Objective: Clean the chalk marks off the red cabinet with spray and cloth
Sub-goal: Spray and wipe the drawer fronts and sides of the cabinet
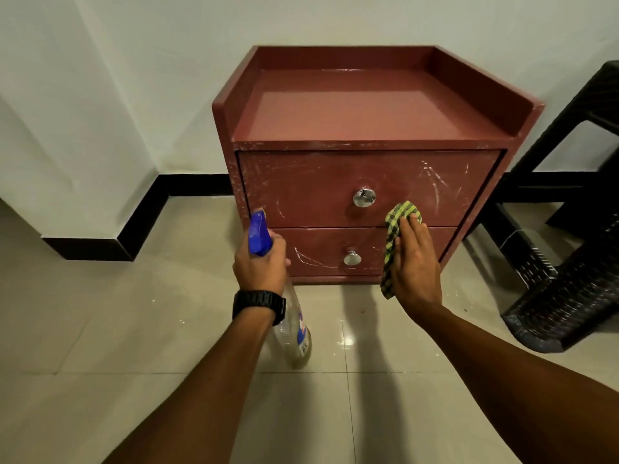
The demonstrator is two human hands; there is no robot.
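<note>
The right hand [415, 266] fingers [410, 229], straight, press the cloth [400, 216] on the red cabinet [318, 182] at four o'clock from the upper knob [364, 197]; the left hand [259, 266] fingers clench the spray bottle [258, 234], probably its neck.

L hand [259, 266] grips spray bottle [259, 234]; R hand [415, 262] presses cloth [398, 216] on cabinet [315, 189] front.

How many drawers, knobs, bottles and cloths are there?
Drawers: 2
Knobs: 2
Bottle: 1
Cloth: 1
Total: 6
</note>
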